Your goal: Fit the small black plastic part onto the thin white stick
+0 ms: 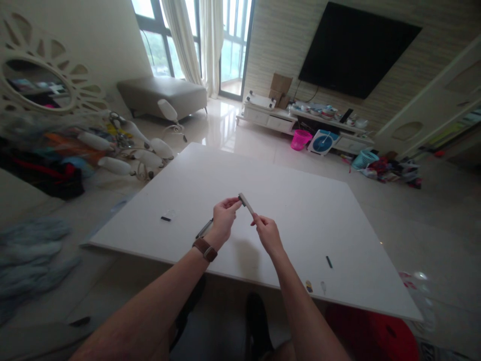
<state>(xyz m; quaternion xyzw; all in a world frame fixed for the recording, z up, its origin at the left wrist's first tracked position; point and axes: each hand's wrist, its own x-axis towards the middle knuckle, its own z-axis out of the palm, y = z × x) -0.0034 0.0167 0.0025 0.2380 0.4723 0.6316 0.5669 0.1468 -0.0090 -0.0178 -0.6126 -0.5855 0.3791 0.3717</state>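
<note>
1. Head view: you hold a small grey stick (246, 203) between both hands above the middle of the white table (300, 200), lifted clear of the top.
2. Your left hand (224, 216), the one with the brown watch strap (205, 249), pinches the stick's upper end with thumb and fingertips closed on it.
3. Your right hand (266, 231) pinches the lower end in the same way. The two hands are close together but not touching; only the stick joins them.
4. The stick is too small to tell whether it is one piece or two parts that meet, so I cannot tell if you are fitting it together or pulling it apart. By my judgement the work is in its middle: the piece is picked up and gripped at both ends, and nothing shows it finished.
5. A dark pen-like piece (204, 228) lies on the table just beside your left wrist, untouched.
6. A small black-and-white bit (167, 216) lies well to the left, and a short dark bit (329, 261) lies to the right of your right forearm. Two tiny items (315, 286) sit at the near edge. These loose parts suggest that more handling is left.
7. A pink basket (300, 139) stands on the floor beyond the table.
</note>
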